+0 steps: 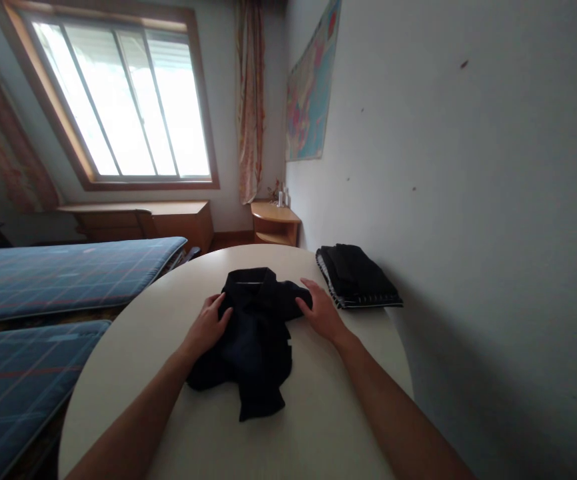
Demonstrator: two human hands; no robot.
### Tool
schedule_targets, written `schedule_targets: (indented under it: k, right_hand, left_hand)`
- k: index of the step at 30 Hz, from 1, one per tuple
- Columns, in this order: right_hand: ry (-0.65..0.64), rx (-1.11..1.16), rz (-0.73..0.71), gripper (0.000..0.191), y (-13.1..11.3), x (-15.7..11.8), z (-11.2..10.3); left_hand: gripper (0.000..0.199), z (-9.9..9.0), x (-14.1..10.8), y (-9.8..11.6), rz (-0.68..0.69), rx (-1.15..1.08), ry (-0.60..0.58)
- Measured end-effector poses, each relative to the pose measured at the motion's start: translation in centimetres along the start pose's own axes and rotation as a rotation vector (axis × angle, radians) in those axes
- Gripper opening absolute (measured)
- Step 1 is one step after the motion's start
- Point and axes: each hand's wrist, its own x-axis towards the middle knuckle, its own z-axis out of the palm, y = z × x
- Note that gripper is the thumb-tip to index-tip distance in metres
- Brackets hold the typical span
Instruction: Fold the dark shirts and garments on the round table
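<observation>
A dark collared shirt lies partly folded on a round cream table. Its collar points away from me, one sleeve stretches to the right, and a narrow flap of cloth hangs toward me at the bottom. My left hand rests on the shirt's left edge below the collar, thumb and fingers apart. At the end of the right sleeve is my right hand, its thumb and forefinger spread around the cloth. Some fingertips of both hands are hard to make out against the dark fabric.
A stack of folded dark clothes sits at the table's right edge, close to the white wall. Beds with blue plaid mattresses stand to the left. Beyond the table are a corner shelf and a wooden desk under the window.
</observation>
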Motion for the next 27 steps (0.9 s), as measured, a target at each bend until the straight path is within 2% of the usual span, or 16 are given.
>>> schedule_targets:
  k: [2, 5, 10, 12, 14, 18, 20, 22, 23, 25, 27]
  right_hand:
    - [-0.103, -0.031, 0.054, 0.059, 0.8, -0.3, 1.2]
    - [-0.213, -0.053, 0.095, 0.058, 1.3, -0.5, 1.9]
    - [-0.309, -0.083, 0.095, 0.026, 0.5, -0.2, 0.2]
    - [-0.335, -0.063, 0.134, 0.022, 0.4, 0.0, -0.7]
    - [-0.295, 0.002, 0.189, 0.023, 0.5, 0.2, -1.5]
    - [-0.033, 0.239, 0.339, 0.027, 1.1, 0.6, -2.2]
    - [0.093, 0.366, 0.375, 0.033, 1.3, 0.8, -2.3]
    - [0.166, 0.490, 0.351, 0.041, 1.3, 0.8, -2.1]
    - [0.180, 0.542, 0.317, 0.045, 1.3, 0.8, -2.0]
    - [0.150, 0.573, 0.210, 0.054, 1.3, 0.5, -1.5]
    - [0.027, 0.474, 0.096, 0.065, 1.4, 0.0, -0.8]
  left_hand:
    - [0.062, 0.8, -0.2, -0.6, -0.022, 0.052, -0.096]
    - [0.061, 0.8, -0.3, -0.5, 0.000, 0.093, -0.151]
    - [0.046, -0.7, -0.5, 0.9, 0.102, -0.011, -0.253]
    - [0.043, -1.1, -0.7, 1.6, 0.113, -0.081, -0.311]
    - [0.039, -1.4, -0.8, 2.3, 0.131, -0.137, -0.313]
    - [0.033, -2.2, -0.7, 3.4, 0.150, -0.287, -0.159]
    - [0.037, -2.7, -0.3, 3.4, 0.051, -0.354, -0.036]
    - [0.046, -2.9, 0.1, 2.9, -0.095, -0.373, 0.051]
    - [0.050, -2.8, 0.3, 2.6, -0.158, -0.367, 0.055]
    - [0.054, -2.4, 0.5, 2.0, -0.217, -0.328, -0.015]
    - [0.056, -1.8, 0.2, 1.9, -0.188, -0.258, -0.114]
